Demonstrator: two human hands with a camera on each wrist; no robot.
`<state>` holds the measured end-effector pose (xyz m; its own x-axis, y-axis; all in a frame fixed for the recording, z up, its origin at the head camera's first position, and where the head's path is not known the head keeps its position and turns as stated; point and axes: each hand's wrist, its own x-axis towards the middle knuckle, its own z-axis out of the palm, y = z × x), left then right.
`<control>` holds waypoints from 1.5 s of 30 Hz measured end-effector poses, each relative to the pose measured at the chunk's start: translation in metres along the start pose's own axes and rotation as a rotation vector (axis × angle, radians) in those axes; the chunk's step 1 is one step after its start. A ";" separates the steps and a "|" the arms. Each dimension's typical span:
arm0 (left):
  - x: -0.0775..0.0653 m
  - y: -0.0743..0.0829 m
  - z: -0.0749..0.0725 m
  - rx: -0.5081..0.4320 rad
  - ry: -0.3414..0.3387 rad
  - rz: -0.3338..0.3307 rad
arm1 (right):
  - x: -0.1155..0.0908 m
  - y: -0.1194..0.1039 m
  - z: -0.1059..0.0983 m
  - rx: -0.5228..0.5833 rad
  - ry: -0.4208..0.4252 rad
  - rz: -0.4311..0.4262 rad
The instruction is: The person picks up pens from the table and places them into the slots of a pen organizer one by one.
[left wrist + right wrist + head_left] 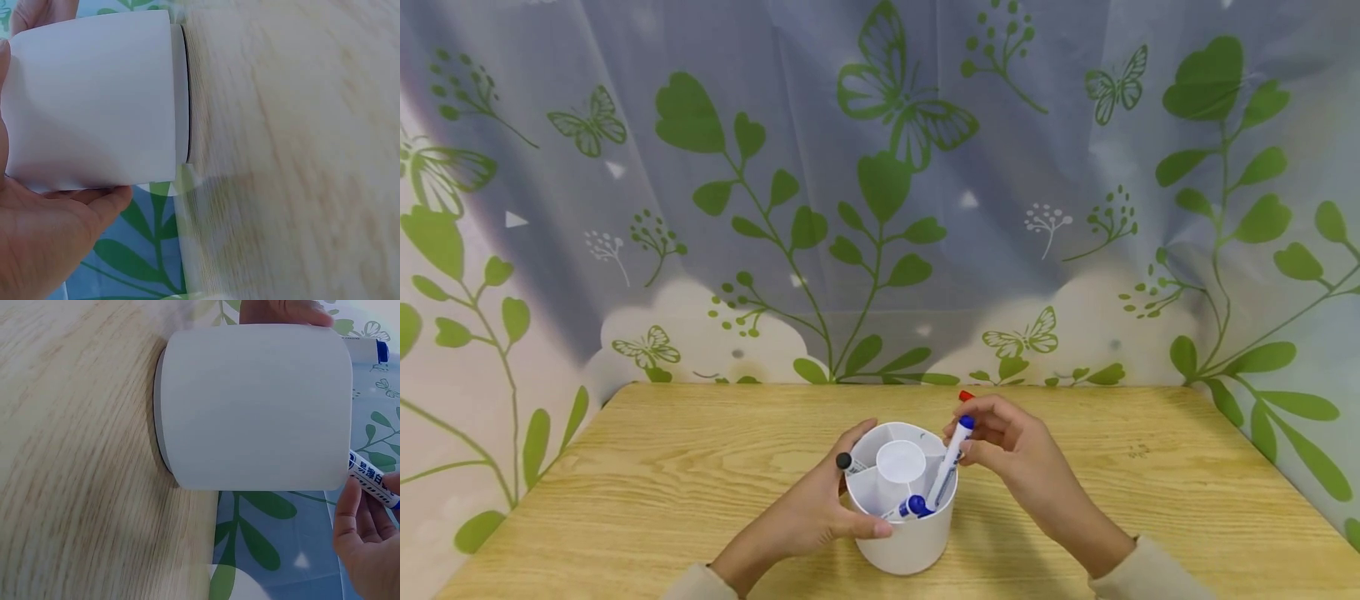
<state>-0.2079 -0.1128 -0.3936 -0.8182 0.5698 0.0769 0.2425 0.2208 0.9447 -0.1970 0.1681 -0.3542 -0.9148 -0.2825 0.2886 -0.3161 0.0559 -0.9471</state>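
Note:
A round white pen organizer (pixel 904 546) with divided compartments and a central round cup stands on the table. My left hand (pixel 816 508) grips it from the left, thumb at the front wall and fingers around the far side. With my right hand (pixel 1018 458) I pinch a blue-capped whiteboard marker (pixel 951 458), slanted, its lower end inside the right-hand compartment. A second blue-capped marker (pixel 913 505) leans in the front compartment. On the left, a black-capped marker (pixel 846 462) pokes over the rim. Behind my right fingers shows a red tip (pixel 966 396); what bears it is hidden.
The wooden table (pixel 700 450) extends to both sides of the organizer. A curtain (pixel 820 275) printed with green leaves and butterflies hangs behind the table's far edge and along both sides.

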 end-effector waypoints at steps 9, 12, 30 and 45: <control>0.000 -0.002 -0.003 -0.007 -0.010 0.032 | -0.002 0.001 0.003 -0.129 0.023 0.029; -0.001 -0.002 -0.003 -0.011 -0.010 0.037 | -0.003 0.001 0.004 -0.139 0.011 0.061; -0.003 -0.001 -0.005 -0.005 -0.019 0.046 | -0.005 0.003 0.006 -0.189 0.002 0.101; -0.007 0.003 -0.008 -0.020 -0.011 0.003 | -0.009 0.006 0.002 -0.182 -0.054 0.053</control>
<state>-0.2054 -0.1223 -0.3893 -0.8114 0.5795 0.0763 0.2344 0.2030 0.9507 -0.1897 0.1695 -0.3624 -0.9181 -0.3253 0.2264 -0.3125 0.2427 -0.9184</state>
